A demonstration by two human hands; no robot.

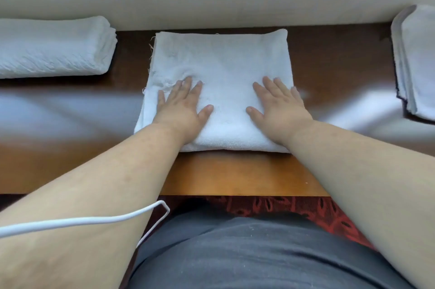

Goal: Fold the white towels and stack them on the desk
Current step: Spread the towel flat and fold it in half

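Wooden counter [230,173], glossy brown, abuts wall at rear. On it: folded white towel [226,58] at ctr; folded towel stack [54,46] far left; towel pile [416,60] far right, part. out of frame.

I see a matt, nubbly white cloth towel [221,72] with a frayed left edge, lying on the glossy polished wooden surface [235,173].

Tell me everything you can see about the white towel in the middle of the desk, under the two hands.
The white terry-cloth towel is folded into a thick, roughly square pad lying flat on the brown wooden desk, its far edge close to the beige wall. Its left edge is frayed, with loose threads. The left hand and right hand press flat on its near half, fingers straight.
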